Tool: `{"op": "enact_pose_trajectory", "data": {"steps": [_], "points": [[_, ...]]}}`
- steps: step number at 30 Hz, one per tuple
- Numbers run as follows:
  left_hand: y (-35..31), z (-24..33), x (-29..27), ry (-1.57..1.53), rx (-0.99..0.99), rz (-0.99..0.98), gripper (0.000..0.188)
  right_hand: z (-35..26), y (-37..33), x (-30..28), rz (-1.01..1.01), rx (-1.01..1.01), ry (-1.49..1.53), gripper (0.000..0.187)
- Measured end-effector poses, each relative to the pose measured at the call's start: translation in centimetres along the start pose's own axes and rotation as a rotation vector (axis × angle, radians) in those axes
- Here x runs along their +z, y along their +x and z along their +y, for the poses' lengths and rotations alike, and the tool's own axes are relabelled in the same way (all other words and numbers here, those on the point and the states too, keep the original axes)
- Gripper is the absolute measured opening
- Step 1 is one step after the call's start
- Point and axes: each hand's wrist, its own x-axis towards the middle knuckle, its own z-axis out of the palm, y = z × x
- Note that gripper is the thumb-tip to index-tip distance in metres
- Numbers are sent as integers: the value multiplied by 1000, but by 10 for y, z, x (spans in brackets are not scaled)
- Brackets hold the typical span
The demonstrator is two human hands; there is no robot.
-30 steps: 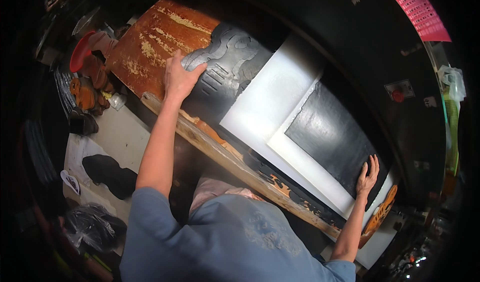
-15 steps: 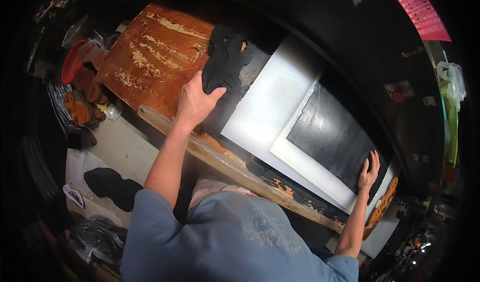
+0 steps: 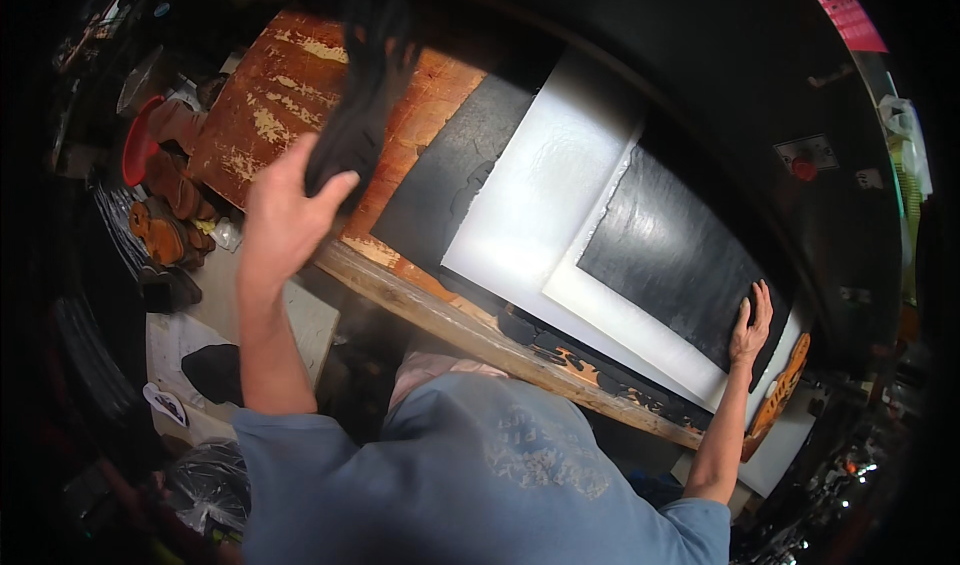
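Observation:
My left hand (image 3: pixel 283 210) is raised over the left part of the bench, fingers and thumb closed on a limp black cut-out piece (image 3: pixel 355 130). The piece is long and blurred by motion, and its far end fades into the dark. My right hand (image 3: pixel 752 323) rests on the right end of a black sheet (image 3: pixel 665 255), its fingers stretched out and empty. That sheet lies on a white board (image 3: pixel 575 293), which overlaps a larger white board (image 3: pixel 520 185). Left of the boards, a flat dark sheet (image 3: pixel 425 190) lies on the bench.
Scratched brown board (image 3: pixel 250 115) covers the left of the bench; a worn wooden rail (image 3: pixel 450 320) edges its front. A dark machine body with a red button (image 3: pixel 803 168) stands beyond. An orange-brown slotted tool (image 3: pixel 778 397) lies at right. Brown shaped pieces (image 3: pixel 155 230) are stacked at left.
My left hand has lifted the black cut-out piece and carried it left, uncovering brown board and dark sheet beneath. My right hand stays on the black sheet's right end.

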Motion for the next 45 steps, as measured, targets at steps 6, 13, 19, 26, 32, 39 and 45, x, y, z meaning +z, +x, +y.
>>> {"op": "enact_pose_trajectory", "data": {"steps": [6,13,19,26,32,39,45], "points": [[-12,-31,43,22,-108,-23,31,2,1,1,-5,22,-1,41],[-13,-34,37,62,-78,-19,24,14,1,4,-4,11,-14,41],[-35,-18,13,-424,-183,-175,37,20,3,5,3,-35,0,41],[-75,8,4,-930,-197,-296,47,23,8,5,-4,-50,-7,41],[-110,21,17,-980,-197,-306,49,27,11,7,-15,-36,-35,42],[-138,41,35,-1174,-217,-328,58,37,10,10,4,-61,-11,42],[-161,58,49,-1273,-178,-294,58,-41,6,8,80,-55,75,40]]}}
